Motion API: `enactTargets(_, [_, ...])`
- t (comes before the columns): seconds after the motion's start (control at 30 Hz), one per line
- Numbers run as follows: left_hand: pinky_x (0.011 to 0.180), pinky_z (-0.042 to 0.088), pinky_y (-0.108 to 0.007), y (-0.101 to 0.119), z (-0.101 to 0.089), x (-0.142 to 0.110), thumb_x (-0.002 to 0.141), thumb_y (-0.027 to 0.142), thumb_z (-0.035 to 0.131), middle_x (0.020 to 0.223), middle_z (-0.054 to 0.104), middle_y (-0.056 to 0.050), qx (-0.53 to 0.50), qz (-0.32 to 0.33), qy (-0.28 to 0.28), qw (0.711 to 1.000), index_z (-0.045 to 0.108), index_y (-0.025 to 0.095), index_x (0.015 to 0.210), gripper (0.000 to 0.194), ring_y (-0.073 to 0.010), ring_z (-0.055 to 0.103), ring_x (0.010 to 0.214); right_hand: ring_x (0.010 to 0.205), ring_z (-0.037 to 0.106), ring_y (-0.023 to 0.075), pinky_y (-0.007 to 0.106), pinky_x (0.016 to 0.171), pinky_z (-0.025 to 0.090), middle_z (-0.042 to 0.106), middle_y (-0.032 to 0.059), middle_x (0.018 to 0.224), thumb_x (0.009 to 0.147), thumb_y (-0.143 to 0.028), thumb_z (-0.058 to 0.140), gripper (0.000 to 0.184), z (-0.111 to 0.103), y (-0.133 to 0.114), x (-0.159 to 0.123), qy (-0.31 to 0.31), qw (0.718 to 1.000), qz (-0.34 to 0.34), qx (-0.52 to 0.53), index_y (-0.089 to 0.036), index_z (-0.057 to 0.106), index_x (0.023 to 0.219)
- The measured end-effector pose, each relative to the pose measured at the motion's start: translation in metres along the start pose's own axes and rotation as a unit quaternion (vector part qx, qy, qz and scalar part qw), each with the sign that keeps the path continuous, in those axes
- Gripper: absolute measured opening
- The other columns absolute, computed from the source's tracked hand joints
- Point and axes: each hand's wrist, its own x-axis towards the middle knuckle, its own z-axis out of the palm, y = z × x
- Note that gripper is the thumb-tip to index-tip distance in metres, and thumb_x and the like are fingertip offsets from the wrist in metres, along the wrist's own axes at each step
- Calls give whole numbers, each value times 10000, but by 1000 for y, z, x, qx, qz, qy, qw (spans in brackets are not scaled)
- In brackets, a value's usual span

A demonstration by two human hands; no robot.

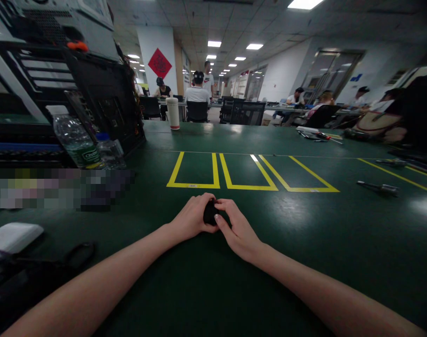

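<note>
Between my two hands is a small black rounded object [209, 213], whose kind I cannot make out. My left hand [192, 216] is wrapped round its left side, fingers over the top and thumb below. From the right, my right hand [238, 230] pinches it with thumb and fingertips. Both hands are just above or on the green tabletop [213, 290], in front of yellow tape outlines [248, 188]. Part of the black object is hidden by the fingers.
At the left stand a clear plastic bottle [75, 140], a smaller blue-capped bottle [110, 152] and a black metal frame [104, 93]. A white cup [172, 113] is farther back. Tools [378, 188] lie at the right. Several people sit beyond the table.
</note>
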Motion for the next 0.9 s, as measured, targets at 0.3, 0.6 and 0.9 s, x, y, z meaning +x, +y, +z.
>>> enactTargets(0.3, [754,440,-390,2,-1,0,649,327,658,995,529,-68,-11,1,-4,1000,397,182,1057,505,-234,536,875,1003,484,190,391,881,410,490,55,1049,831,-193,420,251,0,3,3,8,997,23,71,-213,419,1081])
enactTargets(0.6, [738,447,-368,0,0,-1,647,300,661,991,516,-69,2,-7,-9,1000,387,172,1059,511,-225,524,863,888,516,188,370,779,449,501,53,1003,844,-207,398,239,1,0,0,-14,999,24,24,-220,435,1079])
enactTargets(0.9, [748,440,-369,0,-1,-1,658,344,653,997,522,-69,3,16,-5,1000,390,174,1057,507,-223,526,868,967,494,183,370,853,431,487,46,1022,831,-185,424,206,1,3,3,11,998,13,63,-216,446,1033])
